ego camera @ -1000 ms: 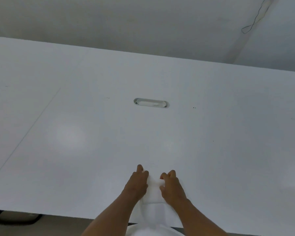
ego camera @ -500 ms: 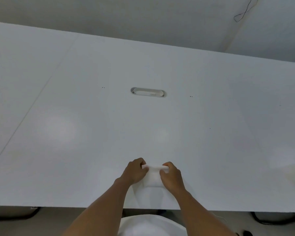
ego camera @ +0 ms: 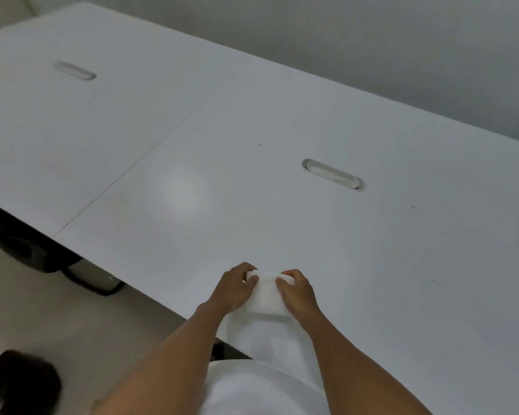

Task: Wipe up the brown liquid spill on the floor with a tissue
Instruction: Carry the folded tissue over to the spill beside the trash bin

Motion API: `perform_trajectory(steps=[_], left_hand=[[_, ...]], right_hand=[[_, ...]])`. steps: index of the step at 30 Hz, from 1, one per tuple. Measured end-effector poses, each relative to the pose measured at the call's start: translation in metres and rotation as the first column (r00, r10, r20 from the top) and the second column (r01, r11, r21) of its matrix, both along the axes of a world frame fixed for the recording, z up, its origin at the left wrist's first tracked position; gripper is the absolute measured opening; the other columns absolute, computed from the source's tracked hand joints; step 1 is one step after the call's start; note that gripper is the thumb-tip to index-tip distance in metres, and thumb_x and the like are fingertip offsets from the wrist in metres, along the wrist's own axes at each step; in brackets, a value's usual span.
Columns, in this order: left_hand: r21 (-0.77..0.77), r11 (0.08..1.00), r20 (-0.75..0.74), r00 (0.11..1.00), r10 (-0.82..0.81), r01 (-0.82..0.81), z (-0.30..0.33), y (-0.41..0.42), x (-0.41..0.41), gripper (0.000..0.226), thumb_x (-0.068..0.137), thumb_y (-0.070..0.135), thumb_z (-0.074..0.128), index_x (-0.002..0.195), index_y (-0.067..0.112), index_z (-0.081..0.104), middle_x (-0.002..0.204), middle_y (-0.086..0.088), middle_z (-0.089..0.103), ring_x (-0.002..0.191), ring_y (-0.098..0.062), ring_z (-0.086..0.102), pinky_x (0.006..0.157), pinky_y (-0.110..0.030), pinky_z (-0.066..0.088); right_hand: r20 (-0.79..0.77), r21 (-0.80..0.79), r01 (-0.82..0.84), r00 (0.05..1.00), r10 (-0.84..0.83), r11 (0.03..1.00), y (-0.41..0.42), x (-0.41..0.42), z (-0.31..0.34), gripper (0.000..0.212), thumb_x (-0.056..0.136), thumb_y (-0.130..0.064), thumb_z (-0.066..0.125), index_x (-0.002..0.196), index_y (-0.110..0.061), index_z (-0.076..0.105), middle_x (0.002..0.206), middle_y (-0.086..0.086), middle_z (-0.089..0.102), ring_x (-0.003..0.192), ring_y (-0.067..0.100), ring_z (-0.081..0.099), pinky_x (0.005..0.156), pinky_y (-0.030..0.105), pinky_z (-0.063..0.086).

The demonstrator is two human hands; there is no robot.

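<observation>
Two hands pinching one white tissue at the table's near edge
Left hand (ego camera: pixel 233 290) and right hand (ego camera: pixel 297 295) each grip a side of the folded tissue (ego camera: pixel 265 295) over the white table (ego camera: pixel 282 205); a dark brown patch (ego camera: pixel 18 381) shows on the floor (ego camera: pixel 87 319), lower left

No legible text anywhere.

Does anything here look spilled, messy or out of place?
One thing: a dark brown patch lies on the pale floor at lower left, blurred, possibly a spill. The table looks clean. Both hands hold a white tissue at its near edge.
</observation>
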State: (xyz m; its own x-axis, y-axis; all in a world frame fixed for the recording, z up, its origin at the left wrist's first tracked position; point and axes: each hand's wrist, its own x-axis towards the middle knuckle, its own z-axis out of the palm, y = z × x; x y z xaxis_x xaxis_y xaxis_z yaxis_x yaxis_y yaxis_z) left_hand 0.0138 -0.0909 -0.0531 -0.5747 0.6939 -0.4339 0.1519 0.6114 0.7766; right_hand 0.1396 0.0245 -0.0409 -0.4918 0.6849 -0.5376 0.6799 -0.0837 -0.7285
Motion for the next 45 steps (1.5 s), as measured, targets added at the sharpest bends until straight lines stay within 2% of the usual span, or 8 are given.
perform_trajectory(steps=[7, 12, 18, 26, 30, 33, 38, 45], left_hand=[[-0.051, 0.933, -0.065, 0.933, 0.354, -0.357, 0.008, -0.046, 0.026, 0.014, 0.099, 0.028, 0.051, 0.107, 0.020, 0.059, 0.106, 0.006, 0.062, 0.096, -0.013, 0.056, 0.073, -0.022, 0.038], [-0.063, 0.759, -0.042, 0.761, 0.647, -0.648, 0.008, -0.099, 0.061, 0.013, 0.098, 0.028, 0.051, 0.101, 0.019, 0.060, 0.100, 0.003, 0.064, 0.090, -0.015, 0.059, 0.069, -0.026, 0.043], [-0.093, 0.566, -0.049, 0.572, 0.819, -0.819, 0.009, -0.168, 0.108, 0.013, 0.097, 0.026, 0.051, 0.099, 0.018, 0.062, 0.092, 0.005, 0.063, 0.081, -0.008, 0.057, 0.061, -0.024, 0.039], [-0.124, 0.279, -0.057, 0.288, 0.956, -0.952, -0.006, -0.254, 0.151, 0.014, 0.094, 0.030, 0.054, 0.101, 0.019, 0.060, 0.112, -0.006, 0.061, 0.096, -0.022, 0.058, 0.076, -0.030, 0.040], [-0.096, 0.179, -0.003, 0.180, 0.984, -0.979, -0.006, -0.300, 0.162, 0.012, 0.096, 0.024, 0.050, 0.105, 0.019, 0.057, 0.105, -0.004, 0.062, 0.089, -0.020, 0.056, 0.070, -0.029, 0.040], [-0.040, 0.095, -0.013, 0.095, 0.995, -0.995, -0.005, -0.338, 0.163, 0.017, 0.098, 0.018, 0.047, 0.114, 0.023, 0.052, 0.109, -0.002, 0.058, 0.087, -0.016, 0.055, 0.060, -0.024, 0.039], [0.041, 0.064, -0.028, 0.063, 0.998, -0.997, -0.001, -0.419, 0.154, 0.021, 0.098, 0.016, 0.047, 0.112, 0.031, 0.049, 0.106, -0.001, 0.058, 0.080, -0.012, 0.055, 0.064, -0.028, 0.045], [0.026, 0.070, 0.050, 0.071, 0.996, -0.997, -0.024, -0.508, 0.137, 0.022, 0.097, 0.015, 0.051, 0.099, 0.028, 0.068, 0.114, 0.004, 0.063, 0.097, -0.019, 0.056, 0.067, -0.021, 0.042]], right_hand=[[-0.055, -0.010, -0.333, 0.942, 0.332, 0.943, -0.021, -0.019, -0.003, 0.027, 0.098, -0.028, 0.048, 0.123, -0.019, 0.051, 0.116, 0.001, 0.058, 0.101, 0.018, 0.056, 0.083, 0.028, 0.046], [-0.013, 0.024, -0.617, 0.787, 0.617, 0.787, -0.057, -0.021, -0.009, 0.030, 0.098, -0.033, 0.050, 0.123, -0.016, 0.053, 0.115, 0.003, 0.059, 0.099, 0.019, 0.058, 0.082, 0.029, 0.049], [-0.002, 0.008, -0.769, 0.640, 0.769, 0.640, -0.122, -0.015, -0.012, 0.029, 0.098, -0.030, 0.052, 0.122, -0.014, 0.055, 0.121, 0.007, 0.061, 0.098, 0.020, 0.059, 0.082, 0.030, 0.053], [0.004, 0.005, -0.903, 0.430, 0.903, 0.430, -0.207, -0.010, -0.008, 0.023, 0.097, -0.021, 0.052, 0.115, -0.009, 0.059, 0.107, 0.005, 0.062, 0.093, 0.019, 0.057, 0.076, 0.029, 0.046], [0.002, -0.020, -0.923, 0.385, 0.923, 0.385, -0.261, -0.020, -0.008, 0.005, 0.093, -0.015, 0.056, 0.094, -0.012, 0.061, 0.092, 0.005, 0.064, 0.087, 0.023, 0.061, 0.083, 0.042, 0.054], [-0.033, -0.048, -0.920, 0.390, 0.920, 0.388, -0.306, -0.028, -0.008, 0.009, 0.091, -0.013, 0.059, 0.097, -0.007, 0.062, 0.094, 0.013, 0.067, 0.082, 0.023, 0.063, 0.082, 0.049, 0.056], [-0.149, -0.020, -0.941, 0.338, 0.929, 0.339, -0.385, -0.040, -0.001, 0.039, 0.092, -0.013, 0.060, 0.127, -0.030, 0.056, 0.110, 0.004, 0.062, 0.096, 0.021, 0.063, 0.084, 0.038, 0.057], [-0.138, -0.021, -0.960, 0.280, 0.950, 0.280, -0.483, -0.066, -0.010, 0.030, 0.085, -0.004, 0.061, 0.107, -0.022, 0.071, 0.102, -0.014, 0.064, 0.099, 0.017, 0.062, 0.091, 0.040, 0.055]])
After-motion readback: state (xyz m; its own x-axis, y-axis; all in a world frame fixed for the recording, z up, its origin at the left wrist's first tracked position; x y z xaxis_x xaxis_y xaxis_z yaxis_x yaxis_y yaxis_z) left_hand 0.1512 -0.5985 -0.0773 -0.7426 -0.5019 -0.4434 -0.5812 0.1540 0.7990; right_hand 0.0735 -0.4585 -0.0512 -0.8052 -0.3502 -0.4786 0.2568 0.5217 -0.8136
